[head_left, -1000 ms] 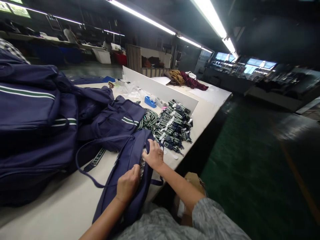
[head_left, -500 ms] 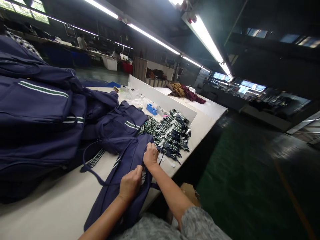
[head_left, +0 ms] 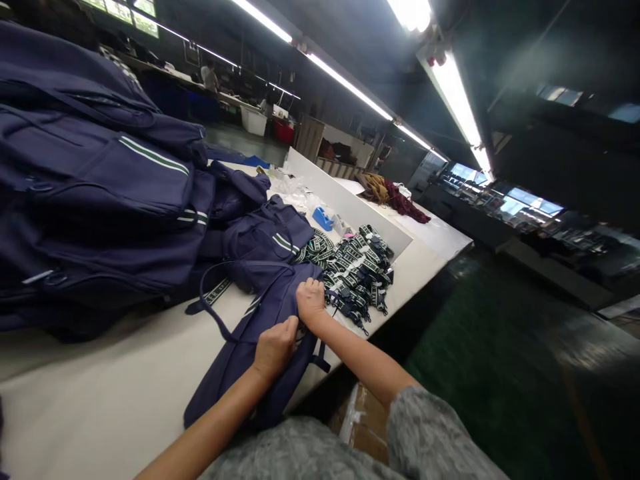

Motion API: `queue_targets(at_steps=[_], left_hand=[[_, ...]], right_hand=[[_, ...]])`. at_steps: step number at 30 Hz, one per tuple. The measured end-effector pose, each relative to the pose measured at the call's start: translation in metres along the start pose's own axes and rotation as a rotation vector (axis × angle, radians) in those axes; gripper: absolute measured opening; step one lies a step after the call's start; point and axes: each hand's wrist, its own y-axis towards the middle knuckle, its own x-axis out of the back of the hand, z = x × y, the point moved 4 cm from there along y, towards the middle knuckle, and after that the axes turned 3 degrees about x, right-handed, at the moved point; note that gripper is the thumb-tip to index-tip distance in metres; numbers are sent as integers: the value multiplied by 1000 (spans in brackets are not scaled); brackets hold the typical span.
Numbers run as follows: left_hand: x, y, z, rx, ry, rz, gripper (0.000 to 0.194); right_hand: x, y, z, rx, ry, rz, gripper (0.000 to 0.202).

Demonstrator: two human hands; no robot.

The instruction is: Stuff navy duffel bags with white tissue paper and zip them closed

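Observation:
A navy blue bag [head_left: 227, 373] with a thin handle loop and a green-and-white stripe lies on its side at the table's near edge. My left hand [head_left: 277, 347] is closed, its fingers pinching the edge of an opening in the bag. Just beyond it, my right hand [head_left: 311, 301] grips the same edge in a fist. Something pale shows in the gap beside my left fingers, too small to make out. Right past my right hand lies a pile of lettered green-and-white webbing straps [head_left: 357, 267] with dark clips.
A tall heap of navy bags [head_left: 115, 173] fills the left of the table [head_left: 100, 400]. Farther back are a blue tape dispenser [head_left: 323, 219], clear plastic [head_left: 293, 190], a white divider board [head_left: 345, 197] and maroon cloth [head_left: 405, 203]. Below the edge sits a cardboard box [head_left: 367, 420].
The view has swung left, so everything sits farther right in the picture. Both hands keep hold of the bag's edge, close together as before.

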Motion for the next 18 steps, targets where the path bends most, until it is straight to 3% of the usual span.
queue_targets(at_steps=[5, 9, 14, 18], left_hand=[[0, -1, 3, -5, -10, -39, 22], [2, -2, 7, -6, -11, -82, 22], [5, -3, 11, -15, -30, -125, 20], [8, -3, 13, -37, -60, -166, 19]], right_hand=[[8, 7, 6, 141, -119, 121, 27], [19, 34, -3, 237, -170, 272, 42], [30, 60, -14, 328, -244, 455, 21], [32, 50, -23, 355, -281, 453, 18]])
